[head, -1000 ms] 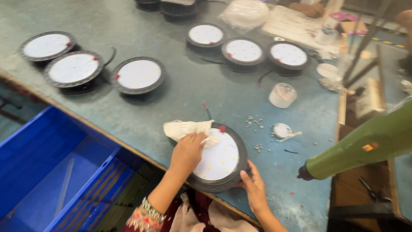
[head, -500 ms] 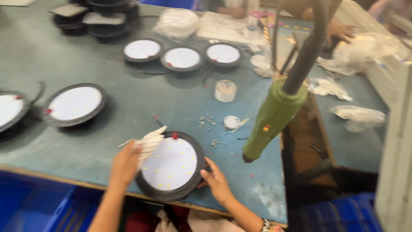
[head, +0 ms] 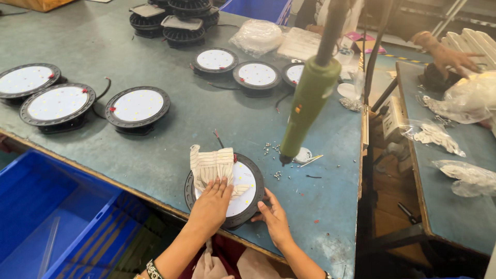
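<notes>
Fingers of left hand point(head: 211, 202): stretched flat, not curled, pressing down on a striped beige cloth point(head: 213, 165); they grasp nothing.
Fingers of right hand point(head: 275, 219): bent loosely against the black rim of the lamp, touching its right lower edge; a full grip is not seen.
Round black lamp with white disc face point(head: 243, 194): lies flat on the grey-green surface point(head: 155, 150), near its front edge, between the two hands.
Cloth: lies folded over the upper left part of the white disc, partly under the left fingers.
Green hanging screwdriver tool point(head: 308, 106): its tip is just beside the lamp, at the upper right, apart from both hands.
Small screws point(head: 269, 149): scattered on the surface near the tool tip.
Other round lamps point(head: 137, 107): well apart, to the left and behind.
Blue plastic crate point(head: 46, 206): below the surface edge, at the left.
</notes>
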